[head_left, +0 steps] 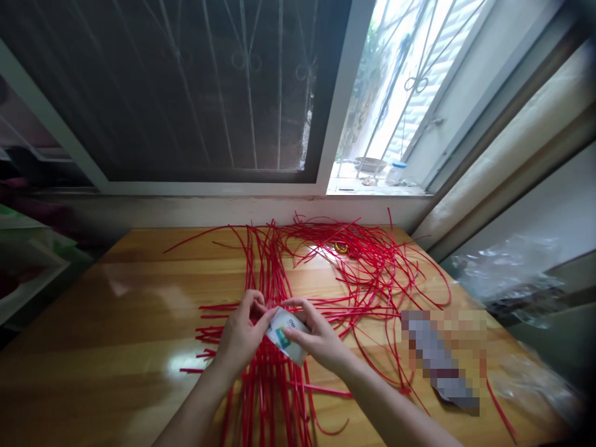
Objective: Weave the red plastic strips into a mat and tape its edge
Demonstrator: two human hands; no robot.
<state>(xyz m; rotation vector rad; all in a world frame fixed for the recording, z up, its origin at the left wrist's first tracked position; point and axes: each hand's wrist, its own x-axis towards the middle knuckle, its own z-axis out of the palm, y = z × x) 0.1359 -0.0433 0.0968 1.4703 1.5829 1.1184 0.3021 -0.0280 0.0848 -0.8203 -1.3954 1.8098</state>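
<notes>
My left hand [241, 335] and my right hand [318, 338] hold between them a small white box with a blue and green label [285, 334], just above the wooden table [130, 310]. The fingers of both hands pinch its ends. Under the hands lies a bundle of many long red strips [270, 267], woven and spread out, with loose ends curling to the right [382, 273].
A small yellow object [341, 248] lies among the far strips. A blurred-out patch [442, 354] sits at the table's right. Clear plastic wrap [507, 279] lies off the right edge. A barred window [186, 93] rises behind; shelves [28, 261] stand at left.
</notes>
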